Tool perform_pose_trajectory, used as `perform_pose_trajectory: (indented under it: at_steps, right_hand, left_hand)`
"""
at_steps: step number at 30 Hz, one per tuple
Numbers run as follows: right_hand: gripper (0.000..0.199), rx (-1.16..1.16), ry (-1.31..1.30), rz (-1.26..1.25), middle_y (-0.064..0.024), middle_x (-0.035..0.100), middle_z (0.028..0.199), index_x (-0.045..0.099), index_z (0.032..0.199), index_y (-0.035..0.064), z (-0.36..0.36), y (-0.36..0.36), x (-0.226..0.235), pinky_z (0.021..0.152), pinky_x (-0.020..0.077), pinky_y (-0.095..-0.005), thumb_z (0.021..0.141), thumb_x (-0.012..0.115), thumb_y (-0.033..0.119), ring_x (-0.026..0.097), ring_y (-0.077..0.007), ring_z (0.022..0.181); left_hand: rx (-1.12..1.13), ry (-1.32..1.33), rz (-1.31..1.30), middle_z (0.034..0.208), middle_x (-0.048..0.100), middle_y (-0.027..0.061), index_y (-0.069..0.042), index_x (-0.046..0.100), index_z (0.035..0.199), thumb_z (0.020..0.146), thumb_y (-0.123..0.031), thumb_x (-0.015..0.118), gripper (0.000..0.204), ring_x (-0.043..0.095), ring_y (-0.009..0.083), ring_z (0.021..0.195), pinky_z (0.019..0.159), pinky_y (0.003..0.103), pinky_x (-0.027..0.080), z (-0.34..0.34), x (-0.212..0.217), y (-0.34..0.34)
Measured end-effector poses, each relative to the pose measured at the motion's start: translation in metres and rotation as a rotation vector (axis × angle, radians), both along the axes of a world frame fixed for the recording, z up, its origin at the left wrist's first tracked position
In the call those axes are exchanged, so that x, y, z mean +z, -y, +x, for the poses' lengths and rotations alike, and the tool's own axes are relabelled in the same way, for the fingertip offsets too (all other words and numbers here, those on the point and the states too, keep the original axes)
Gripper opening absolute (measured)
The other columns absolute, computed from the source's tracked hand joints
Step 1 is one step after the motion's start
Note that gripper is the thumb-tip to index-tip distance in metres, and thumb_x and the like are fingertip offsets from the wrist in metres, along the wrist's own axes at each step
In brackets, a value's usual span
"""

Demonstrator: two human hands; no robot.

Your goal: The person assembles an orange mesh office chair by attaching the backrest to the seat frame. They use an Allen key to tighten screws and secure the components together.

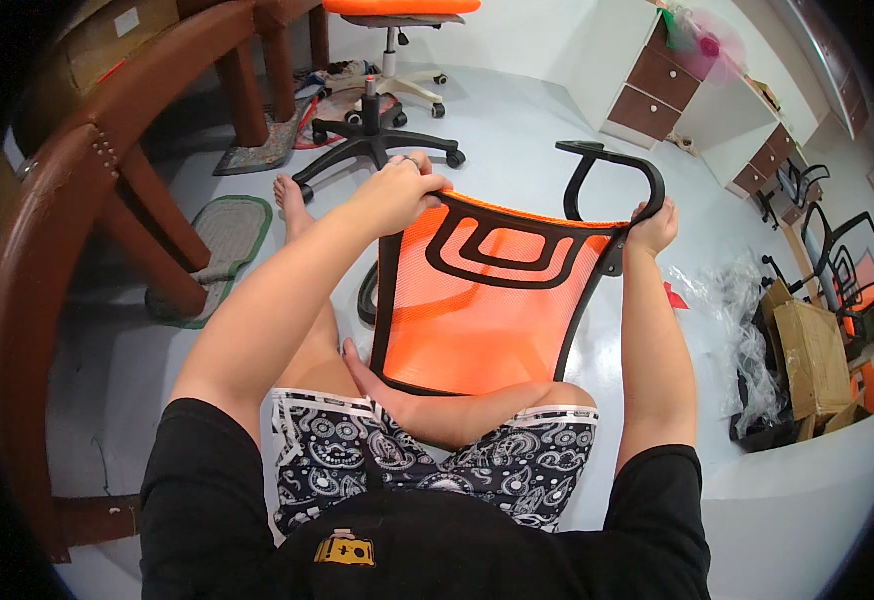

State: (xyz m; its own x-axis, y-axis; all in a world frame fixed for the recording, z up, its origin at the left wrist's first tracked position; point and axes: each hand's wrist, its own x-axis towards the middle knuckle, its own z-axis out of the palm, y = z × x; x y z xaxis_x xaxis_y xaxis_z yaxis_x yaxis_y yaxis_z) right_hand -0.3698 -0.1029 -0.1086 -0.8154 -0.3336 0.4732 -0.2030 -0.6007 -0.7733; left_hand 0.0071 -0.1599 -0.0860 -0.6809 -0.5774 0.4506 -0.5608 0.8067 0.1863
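An orange mesh chair back (477,345) with a black frame stands tilted in front of my crossed legs. My left hand (406,188) grips its upper left corner, fingers curled over the edge. At the upper right corner, my right hand (652,226) is closed round the frame, where a black loop armrest (654,180) rises beside it. Part of another black curved piece (367,295) shows behind the left side of the chair back; the rest of it is hidden. Beyond my left hand, a black five-star chair base (372,140) stands on its casters with its post upright.
Brown table legs (157,215) and a grey mat (227,240) lie to the left. An orange-seated chair (402,12) stands at the back. On the right are clear plastic wrap (727,310), a cardboard box (812,355), another mesh chair back (862,280) and brown-drawered cabinets (652,90).
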Motion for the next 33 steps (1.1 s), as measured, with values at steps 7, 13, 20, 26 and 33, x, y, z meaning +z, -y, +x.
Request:
perform_pose_trajectory:
  at_steps: [7,13,20,26,33]
  right_hand:
    - [0.027,-0.003,0.002,0.197,-0.0029,0.051,0.065,0.049,0.077,0.0034,-0.034,0.014,-0.038,0.048,0.0409,-0.0264,0.091,0.041,0.025,0.047,-0.0112,0.053]
    - [0.028,-0.103,-0.147,0.264,-0.0006,0.048,0.063,0.049,0.076,0.0048,-0.045,0.029,-0.060,0.049,0.0400,-0.0253,0.092,0.040,0.026,0.046,-0.0102,0.053]
    - [0.028,0.013,-0.040,0.202,-0.0043,0.051,0.062,0.046,0.078,0.0053,-0.014,0.030,-0.056,0.050,0.0418,-0.0252,0.093,0.037,0.027,0.050,-0.0128,0.051]
    - [0.028,-0.048,-0.123,0.252,-0.0081,0.054,0.064,0.046,0.081,0.0028,-0.022,0.016,-0.056,0.055,0.0426,-0.0280,0.092,0.031,0.024,0.053,-0.0166,0.056]
    - [0.033,-0.208,-0.172,0.315,-0.0164,0.060,0.086,0.048,0.088,-0.0008,-0.022,0.015,-0.053,0.070,0.0445,-0.0324,0.092,0.028,0.025,0.058,-0.0220,0.077]
  left_hand:
    - [0.000,-0.096,0.129,0.095,0.052,0.0098,-0.012,0.060,0.102,0.077,-0.014,0.059,0.024,0.051,0.0291,0.092,0.082,0.038,0.042,-0.033,-0.034,0.037]
    - [-0.097,-0.365,0.430,0.098,0.056,0.0084,-0.015,0.056,0.112,0.083,-0.022,0.056,0.030,0.055,0.0241,0.093,0.083,0.030,0.042,-0.032,-0.064,0.070]
    - [0.632,-0.443,0.649,0.115,0.053,0.0197,-0.001,0.045,0.122,0.082,-0.032,0.056,0.051,0.053,0.0323,0.104,0.087,0.037,0.042,0.065,-0.264,0.119]
    - [0.649,0.108,0.703,0.111,0.053,0.0233,-0.002,0.042,0.123,0.077,-0.033,0.060,0.058,0.053,0.0363,0.102,0.088,0.040,0.043,0.025,-0.309,0.063]
    - [0.629,-0.038,0.682,0.105,0.056,0.0208,-0.004,0.054,0.113,0.080,-0.030,0.057,0.042,0.054,0.0346,0.097,0.083,0.040,0.044,0.040,-0.306,0.060]
